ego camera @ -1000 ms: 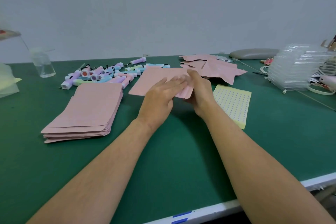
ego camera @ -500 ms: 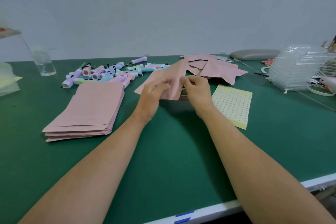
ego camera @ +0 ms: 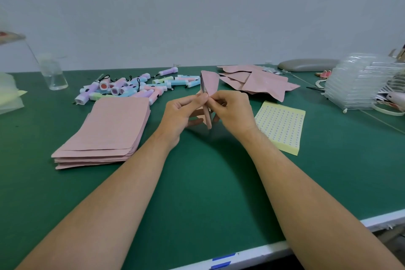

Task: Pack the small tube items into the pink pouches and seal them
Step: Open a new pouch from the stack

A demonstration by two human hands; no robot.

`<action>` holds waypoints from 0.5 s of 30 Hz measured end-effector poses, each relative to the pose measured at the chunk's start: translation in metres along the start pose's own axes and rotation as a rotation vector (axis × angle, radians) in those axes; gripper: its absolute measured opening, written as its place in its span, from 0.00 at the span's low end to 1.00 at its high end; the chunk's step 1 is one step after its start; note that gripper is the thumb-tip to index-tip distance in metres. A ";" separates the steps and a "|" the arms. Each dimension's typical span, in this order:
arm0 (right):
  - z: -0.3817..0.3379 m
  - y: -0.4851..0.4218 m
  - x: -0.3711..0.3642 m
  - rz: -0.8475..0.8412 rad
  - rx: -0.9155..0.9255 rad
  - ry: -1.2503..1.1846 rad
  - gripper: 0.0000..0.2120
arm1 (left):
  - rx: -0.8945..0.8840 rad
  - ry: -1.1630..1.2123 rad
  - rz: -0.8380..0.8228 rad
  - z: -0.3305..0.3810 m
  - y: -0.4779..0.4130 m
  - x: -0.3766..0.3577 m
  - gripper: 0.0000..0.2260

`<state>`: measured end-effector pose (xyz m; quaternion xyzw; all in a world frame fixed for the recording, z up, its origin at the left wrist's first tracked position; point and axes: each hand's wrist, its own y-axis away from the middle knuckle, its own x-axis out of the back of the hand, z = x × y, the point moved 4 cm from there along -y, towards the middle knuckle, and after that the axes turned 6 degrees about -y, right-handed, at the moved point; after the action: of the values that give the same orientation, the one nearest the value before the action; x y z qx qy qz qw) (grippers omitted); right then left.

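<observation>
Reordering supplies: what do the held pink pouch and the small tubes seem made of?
Pink pouch: seemingly matte paper or lined film; it holds sharp creases, and its opening looks dark grey inside. Tubes: probably smooth pastel plastic, with slight sheen.

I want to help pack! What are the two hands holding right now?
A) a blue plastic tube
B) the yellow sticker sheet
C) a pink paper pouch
C: the left hand and right hand pinch the flat pink paper pouch between them.
</observation>
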<state>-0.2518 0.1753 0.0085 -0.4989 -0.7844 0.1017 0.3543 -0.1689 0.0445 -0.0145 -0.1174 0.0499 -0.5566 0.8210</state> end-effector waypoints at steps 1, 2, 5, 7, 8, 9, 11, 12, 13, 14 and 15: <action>0.000 0.000 0.001 -0.005 0.013 0.011 0.10 | 0.018 0.007 -0.007 -0.001 -0.001 0.001 0.11; 0.000 0.001 0.001 -0.015 0.027 0.021 0.10 | 0.032 0.013 -0.011 -0.002 -0.001 0.002 0.10; -0.003 0.004 0.001 -0.067 0.057 -0.003 0.12 | 0.067 0.033 0.039 -0.005 -0.003 0.004 0.10; -0.006 0.006 0.000 -0.079 0.060 -0.046 0.13 | 0.080 0.038 0.111 -0.007 -0.004 0.005 0.10; -0.007 0.006 -0.002 -0.083 0.063 -0.046 0.14 | 0.072 0.023 0.131 -0.007 -0.005 0.005 0.11; -0.007 0.006 -0.003 -0.090 0.066 -0.032 0.14 | 0.059 0.006 0.149 -0.008 -0.005 0.005 0.11; -0.008 0.007 -0.006 -0.104 0.073 0.009 0.14 | 0.019 -0.021 0.200 -0.008 -0.006 0.007 0.11; -0.008 0.007 -0.006 -0.097 0.076 0.023 0.14 | -0.010 -0.038 0.240 -0.007 -0.006 0.008 0.11; -0.009 0.007 -0.006 -0.071 0.081 0.041 0.14 | -0.055 -0.076 0.290 -0.006 -0.006 0.010 0.11; -0.009 0.007 -0.005 -0.025 0.089 0.079 0.14 | -0.123 -0.158 0.344 -0.005 -0.006 0.012 0.10; -0.008 0.005 -0.003 0.027 0.091 0.139 0.13 | -0.212 -0.280 0.393 -0.002 -0.004 0.013 0.10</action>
<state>-0.2418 0.1735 0.0102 -0.4986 -0.7456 0.1069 0.4290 -0.1685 0.0309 -0.0146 -0.2667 0.0160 -0.3566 0.8952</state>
